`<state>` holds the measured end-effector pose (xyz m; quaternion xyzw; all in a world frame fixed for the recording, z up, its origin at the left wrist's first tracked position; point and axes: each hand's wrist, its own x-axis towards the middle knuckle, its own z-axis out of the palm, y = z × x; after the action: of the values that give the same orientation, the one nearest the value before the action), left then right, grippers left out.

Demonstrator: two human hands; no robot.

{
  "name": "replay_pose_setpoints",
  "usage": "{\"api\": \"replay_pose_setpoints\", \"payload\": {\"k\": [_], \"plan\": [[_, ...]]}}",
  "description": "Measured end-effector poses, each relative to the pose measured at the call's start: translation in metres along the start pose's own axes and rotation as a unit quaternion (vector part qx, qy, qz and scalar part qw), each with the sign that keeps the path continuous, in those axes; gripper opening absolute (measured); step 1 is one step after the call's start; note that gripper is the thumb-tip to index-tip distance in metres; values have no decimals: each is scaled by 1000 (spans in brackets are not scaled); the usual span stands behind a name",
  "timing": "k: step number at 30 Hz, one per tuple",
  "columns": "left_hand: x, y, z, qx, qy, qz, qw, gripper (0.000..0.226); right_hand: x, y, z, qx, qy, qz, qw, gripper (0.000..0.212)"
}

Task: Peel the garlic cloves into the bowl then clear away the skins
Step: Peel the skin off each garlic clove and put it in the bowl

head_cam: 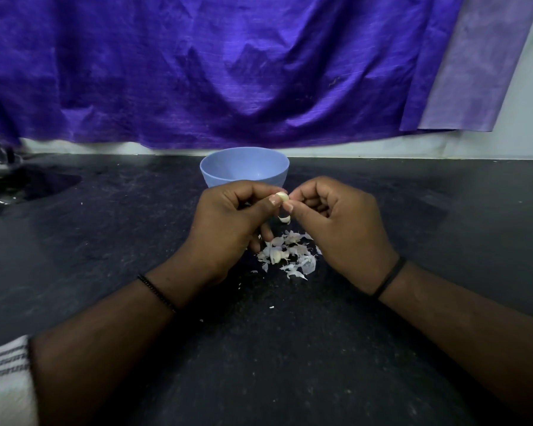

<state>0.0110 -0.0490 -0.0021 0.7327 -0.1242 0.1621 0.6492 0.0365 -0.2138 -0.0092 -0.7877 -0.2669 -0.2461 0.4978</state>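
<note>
Garlic clove [282,197], head view: pinched by the left hand [234,222] above the skins [290,253], just before the bowl [244,167]; the right hand [336,229] nips its skin. Best practice: pull in strips, letting scraps fall on the countertop [105,241].

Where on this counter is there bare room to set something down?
Bare dark counter lies right of the round blue plastic bowl, and left of it up to the sink. Crowded: the white garlic skins between both hands.
</note>
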Motion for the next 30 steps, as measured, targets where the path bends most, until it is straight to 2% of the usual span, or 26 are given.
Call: {"api": "replay_pose_setpoints", "payload": {"k": [7, 19, 30], "plan": [[0, 1, 0, -57, 25, -50, 997, 13, -1, 0, 1, -54, 2, -47, 997, 7], [-2, 1, 4, -42, 42, -60, 996, 13, -2, 2, 0, -108, 9, -96, 989, 8], [-1, -2, 5, -22, 34, -55, 998, 15, -1, 1, 1, -143, 23, -105, 984, 2]]}}
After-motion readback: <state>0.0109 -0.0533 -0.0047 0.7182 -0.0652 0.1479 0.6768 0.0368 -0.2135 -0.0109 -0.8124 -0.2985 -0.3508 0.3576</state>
